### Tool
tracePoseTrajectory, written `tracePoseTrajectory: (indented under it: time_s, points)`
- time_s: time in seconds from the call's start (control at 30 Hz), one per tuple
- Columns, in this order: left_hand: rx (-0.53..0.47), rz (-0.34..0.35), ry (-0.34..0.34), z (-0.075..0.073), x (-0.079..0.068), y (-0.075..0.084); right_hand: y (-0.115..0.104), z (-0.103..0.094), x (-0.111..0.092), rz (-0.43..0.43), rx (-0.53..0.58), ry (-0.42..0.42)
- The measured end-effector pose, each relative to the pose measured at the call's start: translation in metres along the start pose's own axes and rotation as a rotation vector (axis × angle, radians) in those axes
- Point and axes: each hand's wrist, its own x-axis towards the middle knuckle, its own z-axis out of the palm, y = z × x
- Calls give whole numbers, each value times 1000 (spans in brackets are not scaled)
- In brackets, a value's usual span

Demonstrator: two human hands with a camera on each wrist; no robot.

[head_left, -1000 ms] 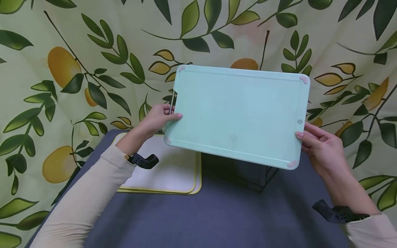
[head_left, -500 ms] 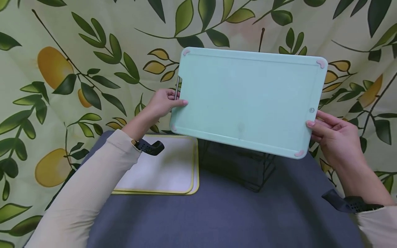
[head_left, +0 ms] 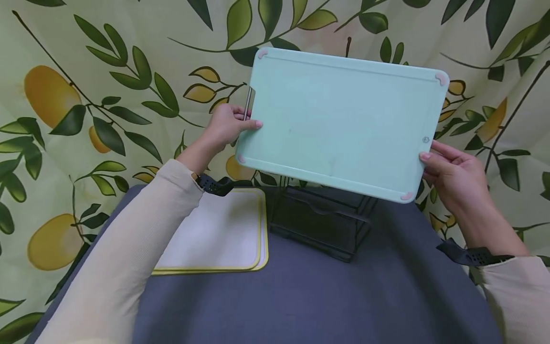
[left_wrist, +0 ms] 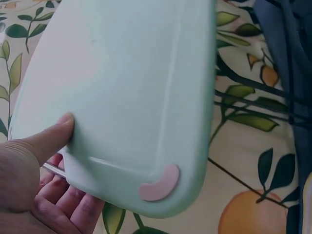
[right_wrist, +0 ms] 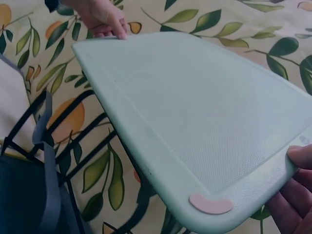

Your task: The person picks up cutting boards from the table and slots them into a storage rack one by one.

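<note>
A mint-green cutting board (head_left: 343, 119) with pink corner pads is held up, tilted, its right end lower than its left in the head view. My left hand (head_left: 229, 125) grips its left end beside the metal handle, thumb on the front face and fingers behind. At the opposite end my right hand (head_left: 457, 179) pinches the edge, thumb in front, near the lower right corner. In the left wrist view the board (left_wrist: 131, 87) shows the left thumb flat on it. Below the board stands a black wire rack (head_left: 320, 222), its top partly hidden behind the board.
Two white boards with yellow rims (head_left: 215, 234) lie stacked on the blue-grey tablecloth (head_left: 301, 301), left of the rack. A curtain printed with leaves and fruit (head_left: 142, 28) hangs close behind the table.
Both hands have lifted the cutting board higher in the head view, uncovering more of the wire rack. The hands keep the same hold on its ends.
</note>
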Motion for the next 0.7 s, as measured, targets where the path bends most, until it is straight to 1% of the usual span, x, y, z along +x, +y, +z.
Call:
tracePoseTrajectory:
  time_s: [0.17,0.33,0.47,0.57,0.7]
  points:
    - [-26,2,-12,5,8,7,-2,-4,10,-17,22,5]
    - [-36,25,2,14,18,9,-6,-7,18,-43,11,12]
    - [-67,49,11,20,26,7,-12,-7,21,-3,-27,66]
    - [-76,82,27,24,32,5,-18,-6,23,26,-64,113]
    - [-87,137,41,30,40,3,-23,-9,26,31,-78,121]
